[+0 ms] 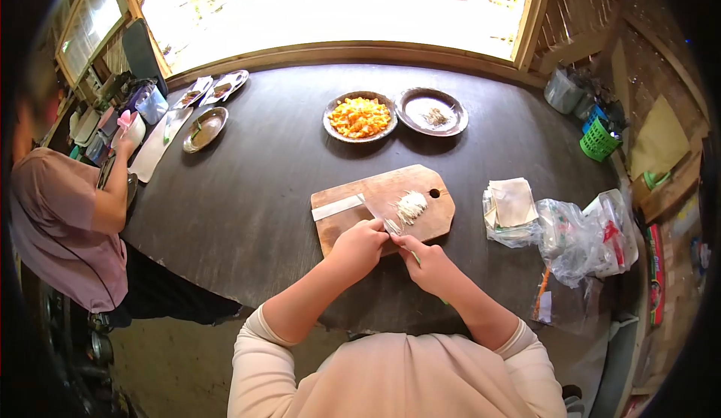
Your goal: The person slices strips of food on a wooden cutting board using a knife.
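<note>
A wooden cutting board lies on the dark table in front of me. My left hand is closed over the board's near edge, around what looks like a knife; its thin blade points up and left, and the handle is hidden. Close beside it, my right hand grips a thin green stalk, mostly covered by the fingers. The fingertips of both hands nearly meet. Fine white shreds are heaped near the board's hole. A pale flat strip rests on the board's left part.
Behind the board are a plate of chopped orange pieces and a plate with a small brownish pile. Plastic bags and stacked pale sheets lie right. A green basket is farther back. Another person stands left, near an oval dish.
</note>
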A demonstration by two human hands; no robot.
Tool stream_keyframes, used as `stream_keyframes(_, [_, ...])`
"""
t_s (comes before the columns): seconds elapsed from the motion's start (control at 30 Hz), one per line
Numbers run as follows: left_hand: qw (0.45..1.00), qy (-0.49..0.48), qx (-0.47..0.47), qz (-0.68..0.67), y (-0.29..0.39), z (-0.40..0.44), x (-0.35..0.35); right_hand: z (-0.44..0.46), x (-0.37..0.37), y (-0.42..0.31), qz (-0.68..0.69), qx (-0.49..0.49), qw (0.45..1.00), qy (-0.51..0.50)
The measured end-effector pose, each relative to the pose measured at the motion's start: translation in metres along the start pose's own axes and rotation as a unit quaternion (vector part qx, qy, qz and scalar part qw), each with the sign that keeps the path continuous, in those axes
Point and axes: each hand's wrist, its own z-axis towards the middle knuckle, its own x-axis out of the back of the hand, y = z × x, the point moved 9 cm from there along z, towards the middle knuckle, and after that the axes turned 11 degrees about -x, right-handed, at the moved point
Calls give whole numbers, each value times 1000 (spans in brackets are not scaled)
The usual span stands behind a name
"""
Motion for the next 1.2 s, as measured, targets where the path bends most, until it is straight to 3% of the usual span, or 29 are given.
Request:
stream_keyframes(0.1, [1000, -9, 2, -2, -3, 0, -3, -1, 6, -7, 16, 22, 1000, 2])
stream_keyframes(0.17, [1000, -8, 0, 17, -6, -1, -6, -6, 8, -2, 18, -40, 999, -31])
stream_keyframes(0.3, [1000, -9, -1, 30, -4, -2, -5, -4, 5, 1, 21, -44, 998, -34])
stream_keyframes(0.5, [1000, -15, 20, 18, -7, -2, -5, 5, 0, 1, 23, 11, 1000, -8])
stream_keyframes(0.6, [1000, 0, 4, 14, -5, -2, -3, 1, 9, -2, 22, -7, 1000, -12])
stream_keyframes(0.67, [1000, 4, 1, 15, -5, -2, -3, -6, 11, -4, 12, -79, 995, -52])
stream_keyframes(0.8, [1000, -10, 0, 26, -4, -2, -3, -6, 5, 5, 20, -97, 993, -62])
stream_keyframes(0.87, [1000, -12, 8, 27, -5, -2, -4, -4, 6, 1, 40, 25, 999, -1])
stream_keyframes(1.0, [1000, -11, 24, 8, -4, -1, -2, 2, 3, 0, 31, 43, 999, 8])
stream_keyframes(1.2, [1000, -1, 2, 9, -4, -2, -1, -5, 9, -3, 32, -66, 996, -56])
